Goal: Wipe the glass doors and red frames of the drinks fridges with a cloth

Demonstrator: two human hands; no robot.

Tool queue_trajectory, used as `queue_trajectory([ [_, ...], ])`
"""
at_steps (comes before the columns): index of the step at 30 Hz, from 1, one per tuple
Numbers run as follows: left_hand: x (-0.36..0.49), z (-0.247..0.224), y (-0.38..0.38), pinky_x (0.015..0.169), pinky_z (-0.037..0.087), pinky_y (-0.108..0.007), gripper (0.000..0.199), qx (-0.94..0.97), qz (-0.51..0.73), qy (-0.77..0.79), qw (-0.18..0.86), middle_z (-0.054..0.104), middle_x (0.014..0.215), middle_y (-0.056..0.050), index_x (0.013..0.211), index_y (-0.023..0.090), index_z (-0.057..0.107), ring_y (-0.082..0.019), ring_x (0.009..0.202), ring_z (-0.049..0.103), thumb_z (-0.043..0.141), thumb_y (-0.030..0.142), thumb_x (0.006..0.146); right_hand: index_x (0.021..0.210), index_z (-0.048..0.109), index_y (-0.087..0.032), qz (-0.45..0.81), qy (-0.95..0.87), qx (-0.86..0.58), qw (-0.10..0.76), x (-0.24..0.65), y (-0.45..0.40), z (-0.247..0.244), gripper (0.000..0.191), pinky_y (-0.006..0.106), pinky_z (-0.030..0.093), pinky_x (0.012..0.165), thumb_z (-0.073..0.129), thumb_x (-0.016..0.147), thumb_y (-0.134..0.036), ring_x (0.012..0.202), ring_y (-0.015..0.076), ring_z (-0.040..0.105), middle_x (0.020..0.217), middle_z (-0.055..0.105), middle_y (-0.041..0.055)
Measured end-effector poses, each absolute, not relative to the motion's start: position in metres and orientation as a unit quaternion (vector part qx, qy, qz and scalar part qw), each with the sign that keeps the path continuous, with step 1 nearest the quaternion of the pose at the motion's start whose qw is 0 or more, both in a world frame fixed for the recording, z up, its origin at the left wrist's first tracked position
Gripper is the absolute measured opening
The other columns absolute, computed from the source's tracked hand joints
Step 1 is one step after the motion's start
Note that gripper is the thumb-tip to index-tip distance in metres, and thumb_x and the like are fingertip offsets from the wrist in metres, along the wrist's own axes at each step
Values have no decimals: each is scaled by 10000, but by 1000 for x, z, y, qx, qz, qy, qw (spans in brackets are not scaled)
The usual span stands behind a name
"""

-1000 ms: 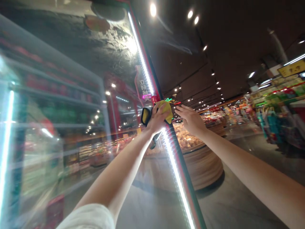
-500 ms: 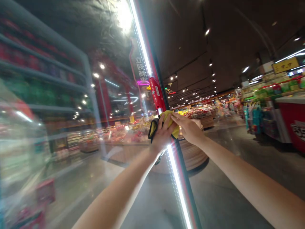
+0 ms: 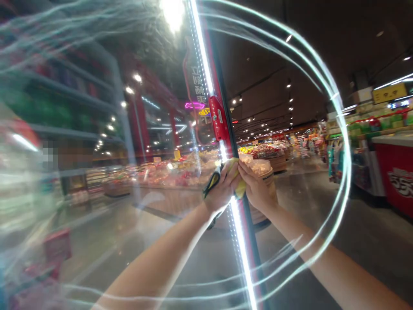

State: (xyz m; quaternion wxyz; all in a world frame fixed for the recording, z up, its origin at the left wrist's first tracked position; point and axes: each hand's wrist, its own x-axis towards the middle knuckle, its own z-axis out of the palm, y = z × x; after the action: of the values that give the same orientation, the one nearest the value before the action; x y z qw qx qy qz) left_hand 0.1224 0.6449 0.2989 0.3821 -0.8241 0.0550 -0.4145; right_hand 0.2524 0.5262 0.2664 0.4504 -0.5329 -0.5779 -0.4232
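Observation:
A yellow cloth with a dark edge is wrapped over the narrow upright edge of a glass door or panel, across a bright LED strip. My left hand presses the cloth from the glass side, with its fingers closed over it. On the other side of the edge, my right hand has its fingers together against the cloth, its fingertips close to those of the left. Just above both hands, a red lock-like fitting sits on the edge. Part of the cloth is hidden beneath the left fingers.
Glass fills the left side, reflecting shelves and lights. Beyond the edge stand a round wooden display stand and heaped produce. A red counter is at the right, before stocked shelves. A bright lamp glares above.
Both hands and the cloth sit slightly lower and further right in view, still on the edge. The view has shifted a little, and curved light streaks now cross it.

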Motion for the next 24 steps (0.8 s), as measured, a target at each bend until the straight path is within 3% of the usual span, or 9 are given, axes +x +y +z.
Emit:
queue_trajectory([
  [5, 115, 355, 653, 1304, 183, -556, 644, -811, -461, 1, 359, 199, 1697, -143, 1596, 112, 280, -319, 1575, 17, 459, 207, 985, 1539, 454, -201, -428, -570, -516, 476, 250, 544, 319, 639, 468, 323, 1262, 341, 933, -33, 1529, 200, 321, 1597, 450, 88],
  [9, 98, 319, 660, 1295, 171, -595, 678, -797, -466, -12, 384, 208, 1689, -157, 1601, 97, 247, -323, 1577, 35, 480, 232, 978, 1475, 543, -204, -417, -584, -494, 491, 244, 551, 311, 616, 486, 344, 1250, 374, 909, -32, 1511, 212, 363, 1548, 516, 87],
  [13, 80, 314, 667, 1303, 214, -514, 627, -820, -381, 31, 425, 293, 1662, -175, 1549, 34, 345, -311, 1571, 105, 491, 172, 955, 1417, 603, -241, -412, -597, -492, 481, 233, 557, 308, 612, 529, 316, 1255, 406, 879, -26, 1486, 223, 411, 1509, 562, 63],
  [15, 72, 344, 670, 1308, 155, -557, 576, -826, -377, 24, 418, 328, 1655, -138, 1522, 97, 424, -300, 1574, 143, 491, 181, 957, 1420, 597, -246, -415, -589, -499, 481, 226, 560, 318, 632, 555, 305, 1254, 410, 862, -17, 1485, 229, 414, 1518, 550, 59],
  [17, 62, 377, 672, 1268, 20, -689, 566, -807, -445, -47, 386, 328, 1660, -104, 1514, 183, 459, -334, 1577, 156, 519, 218, 952, 1434, 582, -240, -421, -586, -505, 474, 220, 561, 328, 661, 563, 318, 1245, 410, 841, -3, 1497, 230, 393, 1526, 541, 62],
  [19, 51, 394, 671, 1229, -52, -738, 566, -775, -507, -117, 358, 311, 1668, -85, 1508, 245, 472, -352, 1578, 156, 540, 234, 947, 1438, 578, -233, -429, -589, -506, 461, 217, 560, 332, 683, 554, 333, 1240, 414, 819, 5, 1506, 227, 378, 1522, 547, 61],
  [24, 40, 356, 665, 1189, -60, -785, 663, -788, -475, -131, 369, 267, 1683, -85, 1533, 306, 433, -368, 1584, 104, 614, 216, 901, 1391, 621, -247, -442, -555, -506, 491, 211, 554, 328, 662, 523, 365, 1234, 412, 813, 0, 1475, 215, 433, 1462, 611, 39],
])
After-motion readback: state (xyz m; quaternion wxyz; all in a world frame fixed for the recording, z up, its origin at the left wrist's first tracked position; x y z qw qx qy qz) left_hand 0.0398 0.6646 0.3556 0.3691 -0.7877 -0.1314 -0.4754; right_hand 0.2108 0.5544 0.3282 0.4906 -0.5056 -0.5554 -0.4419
